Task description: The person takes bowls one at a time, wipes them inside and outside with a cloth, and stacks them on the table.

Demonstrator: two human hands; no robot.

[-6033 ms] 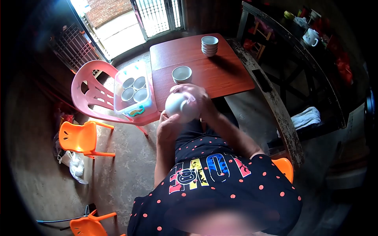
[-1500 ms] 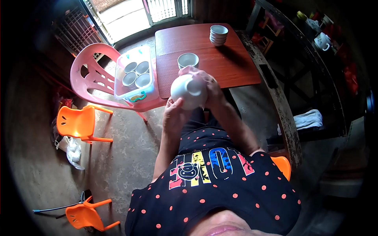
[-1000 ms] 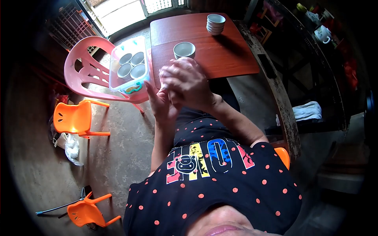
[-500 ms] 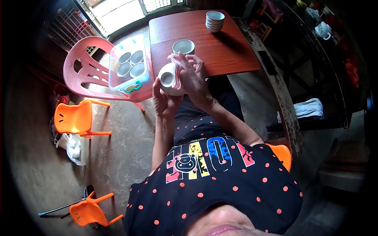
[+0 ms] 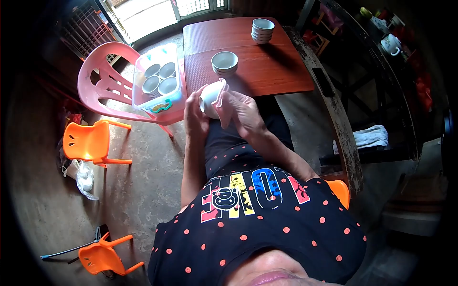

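A white bowl [image 5: 210, 101] is tilted on its side between my hands, its foot facing left. My left hand [image 5: 196, 114] grips the bowl from the left. In my right hand [image 5: 245, 112] is a pink cloth [image 5: 223, 106], pressed against the bowl's rim side. Just beyond my hands, a short stack of bowls [image 5: 224, 62] stands upright on the red-brown table [image 5: 267, 78]. A taller bowl stack [image 5: 262, 31] is near the table's far right corner. Several bowls [image 5: 167, 86] sit in a clear plastic bin [image 5: 138, 97] on the left.
The bin rests on a pink chair [image 5: 90, 76]. Orange chairs [image 5: 88, 143] [image 5: 102, 257] stand on the floor at left, near a plastic bag [image 5: 85, 178]. A worn wooden bench [image 5: 341, 128] runs along the right, with a white cloth [image 5: 371, 137] beyond it.
The bowl has been turned so its foot now points left instead of up toward the camera. My right hand and the pink cloth have moved slightly down and right.
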